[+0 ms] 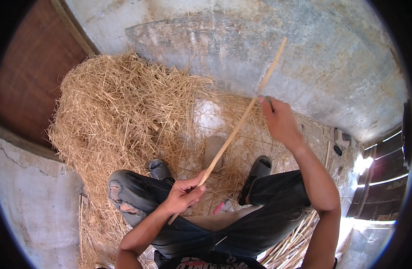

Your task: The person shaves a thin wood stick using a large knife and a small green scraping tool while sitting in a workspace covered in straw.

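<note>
A long, pale bamboo strip (235, 130) slants from my lap up and away to the right. Near its lower end my left hand (186, 193) is closed around it, the strip's short tail showing below the fist. Farther up, my right hand (280, 119) is closed on what looks like a knife (264, 77). Its pale, blurred blade lies along the strip, and a bit of green handle shows between the fingers. The right hand itself is slightly smeared by motion.
A big heap of straw-like shavings (121, 103) rises at the left against the wall. Loose bamboo strips (290, 244) lie beside my right thigh. Between my sandals is a grey block (215, 150), with a pink object (220, 207) nearer me. Small dark items (338, 150) lie at the right.
</note>
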{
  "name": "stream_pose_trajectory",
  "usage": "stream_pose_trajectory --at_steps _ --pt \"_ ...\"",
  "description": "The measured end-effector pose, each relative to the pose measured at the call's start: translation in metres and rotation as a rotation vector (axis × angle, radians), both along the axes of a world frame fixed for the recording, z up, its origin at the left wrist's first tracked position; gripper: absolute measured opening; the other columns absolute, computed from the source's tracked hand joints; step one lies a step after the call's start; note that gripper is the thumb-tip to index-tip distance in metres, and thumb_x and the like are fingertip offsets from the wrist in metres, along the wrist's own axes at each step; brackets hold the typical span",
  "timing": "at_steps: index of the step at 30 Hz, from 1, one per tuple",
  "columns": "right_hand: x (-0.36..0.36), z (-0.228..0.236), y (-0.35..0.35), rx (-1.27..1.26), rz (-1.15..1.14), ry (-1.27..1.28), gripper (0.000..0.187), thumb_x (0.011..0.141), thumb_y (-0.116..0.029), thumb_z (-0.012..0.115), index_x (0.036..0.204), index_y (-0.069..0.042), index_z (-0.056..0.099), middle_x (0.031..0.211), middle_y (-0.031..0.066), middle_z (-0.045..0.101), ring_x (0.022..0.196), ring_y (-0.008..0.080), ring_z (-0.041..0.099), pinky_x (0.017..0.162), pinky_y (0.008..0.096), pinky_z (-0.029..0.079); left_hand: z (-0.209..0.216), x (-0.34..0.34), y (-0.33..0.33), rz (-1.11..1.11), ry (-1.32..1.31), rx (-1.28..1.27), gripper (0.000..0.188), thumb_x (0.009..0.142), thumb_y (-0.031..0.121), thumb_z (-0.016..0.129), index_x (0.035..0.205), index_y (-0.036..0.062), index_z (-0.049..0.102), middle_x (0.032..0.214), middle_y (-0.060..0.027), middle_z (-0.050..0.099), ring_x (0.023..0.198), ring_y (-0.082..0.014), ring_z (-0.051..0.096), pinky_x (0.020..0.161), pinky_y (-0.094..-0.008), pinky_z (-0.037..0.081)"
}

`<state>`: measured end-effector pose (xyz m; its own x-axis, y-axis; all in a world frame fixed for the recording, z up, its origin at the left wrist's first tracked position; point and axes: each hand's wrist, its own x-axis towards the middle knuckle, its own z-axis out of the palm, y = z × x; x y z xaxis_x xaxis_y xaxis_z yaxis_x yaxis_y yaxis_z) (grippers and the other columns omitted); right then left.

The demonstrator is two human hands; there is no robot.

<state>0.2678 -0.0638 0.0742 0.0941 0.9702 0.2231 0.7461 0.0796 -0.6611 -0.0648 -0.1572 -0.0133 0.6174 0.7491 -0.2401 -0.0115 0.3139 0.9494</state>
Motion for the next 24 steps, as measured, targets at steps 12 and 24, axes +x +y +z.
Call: stream_pose_trajectory --at_steps 12,24 --pt "-0.002 -0.008 0.004 -0.067 -0.019 -0.100 0.051 0.104 -0.046 0.045 0.087 -0.002 0.063 0.062 0.0230 0.059 0.060 0.0433 0.062 0.057 0.0513 0.049 0.000 -0.004 0.001 0.003 -0.045 -0.048 0.052 0.103 0.008 0.054 0.152 0.0128 0.040 0.061 0.0047 0.040 0.049 -0.0046 0.033 0.045 -0.0228 0.028" --pt "-0.040 -0.010 -0.010 -0.144 0.057 -0.019 0.049 0.104 -0.045 0.045 0.087 -0.002 0.062 0.060 0.0223 0.059 0.059 0.0447 0.061 0.054 0.0530 0.047 -0.001 -0.008 0.004 0.014 -0.238 -0.180 0.049 0.103 0.007 0.051 0.151 0.0165 0.044 0.058 0.0037 0.034 0.044 -0.0061 0.029 0.042 -0.0246 0.025"
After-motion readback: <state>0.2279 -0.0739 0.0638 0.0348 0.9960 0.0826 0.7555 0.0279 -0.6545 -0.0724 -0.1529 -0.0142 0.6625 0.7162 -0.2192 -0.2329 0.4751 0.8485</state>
